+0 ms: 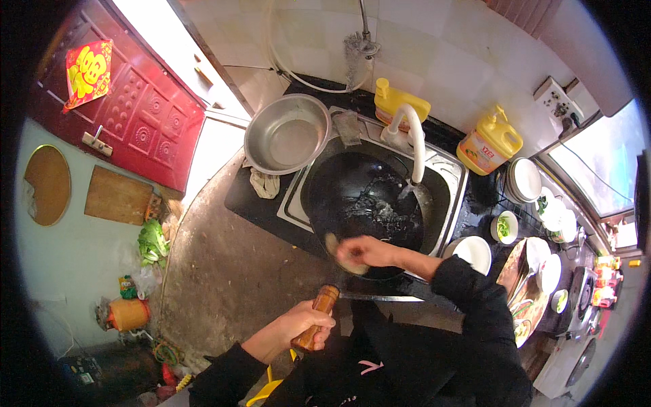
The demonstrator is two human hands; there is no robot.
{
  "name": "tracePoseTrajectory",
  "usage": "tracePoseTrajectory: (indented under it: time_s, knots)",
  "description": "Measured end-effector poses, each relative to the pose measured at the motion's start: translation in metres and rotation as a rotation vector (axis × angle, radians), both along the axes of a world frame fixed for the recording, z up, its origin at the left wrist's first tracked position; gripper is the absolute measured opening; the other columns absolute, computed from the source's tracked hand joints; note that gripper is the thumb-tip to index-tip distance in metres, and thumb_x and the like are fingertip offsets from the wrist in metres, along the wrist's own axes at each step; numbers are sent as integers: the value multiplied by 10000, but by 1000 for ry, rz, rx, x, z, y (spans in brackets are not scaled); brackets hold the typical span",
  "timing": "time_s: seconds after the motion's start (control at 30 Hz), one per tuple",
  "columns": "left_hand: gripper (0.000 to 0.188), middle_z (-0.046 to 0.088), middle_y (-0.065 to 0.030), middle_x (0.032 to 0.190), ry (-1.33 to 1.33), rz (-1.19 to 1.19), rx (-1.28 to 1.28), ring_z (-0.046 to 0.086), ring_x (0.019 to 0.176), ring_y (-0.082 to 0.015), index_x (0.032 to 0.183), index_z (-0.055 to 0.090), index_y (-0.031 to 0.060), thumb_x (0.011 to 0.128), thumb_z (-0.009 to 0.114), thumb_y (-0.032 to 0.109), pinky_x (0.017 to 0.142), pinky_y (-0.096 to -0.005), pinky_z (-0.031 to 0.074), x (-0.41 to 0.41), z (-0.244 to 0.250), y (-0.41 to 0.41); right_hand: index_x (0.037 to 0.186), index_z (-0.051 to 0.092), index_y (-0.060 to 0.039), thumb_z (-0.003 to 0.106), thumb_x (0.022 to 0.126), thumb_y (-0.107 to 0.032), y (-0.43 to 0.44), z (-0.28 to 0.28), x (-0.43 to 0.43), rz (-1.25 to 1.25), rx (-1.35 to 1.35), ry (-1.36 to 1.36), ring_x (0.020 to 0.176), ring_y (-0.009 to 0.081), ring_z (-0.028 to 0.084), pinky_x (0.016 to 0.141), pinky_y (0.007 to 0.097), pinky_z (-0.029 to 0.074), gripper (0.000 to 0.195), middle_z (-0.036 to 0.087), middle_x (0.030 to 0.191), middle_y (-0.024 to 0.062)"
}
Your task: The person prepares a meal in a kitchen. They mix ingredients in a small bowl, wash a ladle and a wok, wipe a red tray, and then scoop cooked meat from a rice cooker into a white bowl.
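Observation:
A black wok (351,188) sits tilted in the stainless steel sink (460,191), with water running into it from a white curved faucet (418,137). My left hand (313,325) is closed around a brown wooden handle (325,300), which appears to be the wok's. At the wok's near rim, my right hand (366,252) is blurred and holds a pale, light-brown scrubber-like thing (351,265); its exact kind cannot be told. The fingers partly cover it.
A metal basin (290,135) stands left of the sink above a crumpled cloth (264,183). Yellow detergent jugs (488,147) stand behind. White bowls (470,254), stacked plates (524,180) and a round wooden board (511,264) are at the right.

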State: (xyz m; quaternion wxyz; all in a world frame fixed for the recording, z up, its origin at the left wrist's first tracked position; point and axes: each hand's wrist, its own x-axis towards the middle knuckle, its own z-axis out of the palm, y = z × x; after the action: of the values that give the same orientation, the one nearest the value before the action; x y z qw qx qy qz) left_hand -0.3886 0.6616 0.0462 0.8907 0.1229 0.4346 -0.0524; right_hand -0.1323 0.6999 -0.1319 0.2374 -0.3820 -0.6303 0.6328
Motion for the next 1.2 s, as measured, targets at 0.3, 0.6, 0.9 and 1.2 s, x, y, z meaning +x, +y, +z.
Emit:
tracePoseTrajectory:
  time_s: [0.3,0.6,0.9,1.2]
  knots:
    - [245,503,-57,592,-28,-54,40,523,466,-160,972,401,70,839,605,43,443,-316,460,4,-7,2,1118,615,-44,643,753,-103,74,-95,80,-329,362,-933,1027,353,616,864,428,511,371,643,1046,178]
    - [185,509,-59,594,-21,-53,55,530,471,-157,909,429,58,843,601,51,448,-313,465,2,-1,2,1045,707,-118,641,816,-162,7,-65,76,311,179,-633,909,313,675,818,399,529,243,698,986,141]
    - [168,525,-69,593,40,-116,95,539,470,-164,873,447,51,832,609,66,437,-323,470,17,7,7,1274,552,-29,589,864,-97,128,-81,6,-683,190,-179,1067,228,592,925,343,463,417,639,1148,137]
    - [260,533,-75,598,51,-59,49,540,456,-175,979,403,41,820,609,39,421,-332,469,8,1,8,1049,716,-122,623,810,-124,-1,0,67,262,89,-745,929,245,671,809,373,532,256,704,993,144]
